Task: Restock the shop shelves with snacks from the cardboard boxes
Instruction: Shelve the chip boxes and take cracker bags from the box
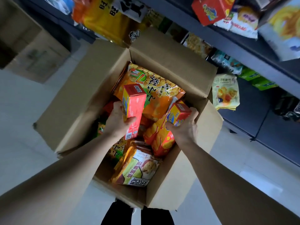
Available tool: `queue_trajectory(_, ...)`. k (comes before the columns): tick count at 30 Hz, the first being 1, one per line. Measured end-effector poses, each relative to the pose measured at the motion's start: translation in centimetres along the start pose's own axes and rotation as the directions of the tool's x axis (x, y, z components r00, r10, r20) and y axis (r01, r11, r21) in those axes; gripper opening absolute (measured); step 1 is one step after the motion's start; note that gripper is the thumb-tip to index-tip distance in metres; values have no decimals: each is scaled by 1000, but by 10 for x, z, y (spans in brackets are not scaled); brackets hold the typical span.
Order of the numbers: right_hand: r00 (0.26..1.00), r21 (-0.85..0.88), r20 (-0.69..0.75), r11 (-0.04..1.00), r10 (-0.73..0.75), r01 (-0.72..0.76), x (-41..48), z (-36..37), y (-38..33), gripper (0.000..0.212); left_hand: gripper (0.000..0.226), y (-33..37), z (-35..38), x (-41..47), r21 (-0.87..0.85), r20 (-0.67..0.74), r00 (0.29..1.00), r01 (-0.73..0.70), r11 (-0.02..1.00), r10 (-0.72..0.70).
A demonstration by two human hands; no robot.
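An open brown cardboard box [177,62] is seen at the centre of the frame, its flaps folded outward, filled with snack packs; a large orange crinkled snack bag [159,93] lies across its upper half and a yellow-green biscuit bag [139,169] lies at its lower end.

The left hand [118,122] is closed around the lower part of a tall red rectangular snack carton [134,109], thumb on the near face and fingers behind; the carton is held nearly upright, its long axis running up and down the frame, its top raised above the bags.

The right hand [185,125] is wrapped over a second red-and-yellow snack carton [177,114] at centre right, just inside the box's right wall; this carton is tilted, its long axis slanting from lower left to upper right, and its lower end appears to rest among the packs.

The dark metal shop shelves [235,46] run along the upper right of the frame, beyond the box's far rim, already bearing a matching red carton [209,10] at the top; the shelves thus lie up and to the right of both hands, and the right hand is judged the nearer; each carton would need to be lifted clear of the rim first.
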State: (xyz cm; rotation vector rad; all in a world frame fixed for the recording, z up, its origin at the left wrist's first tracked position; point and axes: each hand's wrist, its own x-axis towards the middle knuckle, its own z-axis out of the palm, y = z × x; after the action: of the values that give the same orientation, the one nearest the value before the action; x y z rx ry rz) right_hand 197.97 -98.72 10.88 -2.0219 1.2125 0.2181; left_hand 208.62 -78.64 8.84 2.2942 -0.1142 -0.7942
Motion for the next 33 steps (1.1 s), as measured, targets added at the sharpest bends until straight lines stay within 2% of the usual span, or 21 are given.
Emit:
queue_trajectory(4,997,86,29,994,-67,64,-16,-38,-22,95,69,31,-32,-26,-85,-23,999,20,996,-22)
queue_trajectory(7,994,119,31,988,-104,100,-38,-82,-48,88,60,60,-63,-54,-51,-75,997,-28,998,24)
queue_trajectory(9,993,103,19,988,-120,117,-59,-114,-70,85,66,85,-87,-76,-78,-96,994,-64,995,57)
queue_trajectory(12,990,131,19,982,-143,139,-94,-167,-105,96,67,132,-128,-111,-40,-117,989,-93,995,88)
queue_trajectory(15,968,126,36,962,-247,241,-138,-229,-148,119,66,189,-174,-144,39,-132,974,-182,983,185)
queue_trajectory(18,943,103,-12,937,-334,333,-179,-287,-184,121,74,244,-224,-175,38,-146,952,-268,963,271)
queue_trajectory(19,934,98,-52,928,-355,358,-191,-304,-195,112,73,262,-239,-185,59,-170,938,-296,953,302)
queue_trajectory(21,917,80,-125,918,-378,389,-212,-339,-216,78,65,296,-266,-205,83,-257,886,-377,923,385)
queue_trajectory(23,890,56,-191,901,-414,431,-233,-370,-236,61,62,329,-292,-225,120,-304,829,-455,882,469)
queue_trajectory(25,852,44,-246,873,-463,487,-251,-399,-255,60,60,360,-317,-241,157,-322,798,-486,860,510)
queue_trajectory(27,780,28,-322,818,-537,575,-270,-429,-276,60,59,392,-346,-260,197,-342,747,-537,820,571)
queue_trajectory(30,684,-34,-408,759,-605,650,-298,-470,-308,92,60,438,-381,-286,280,-351,667,-595,754,657)
queue_trajectory(33,605,-73,-462,708,-648,703,-319,-510,-335,92,60,482,-408,-308,355,-350,606,-620,700,714)
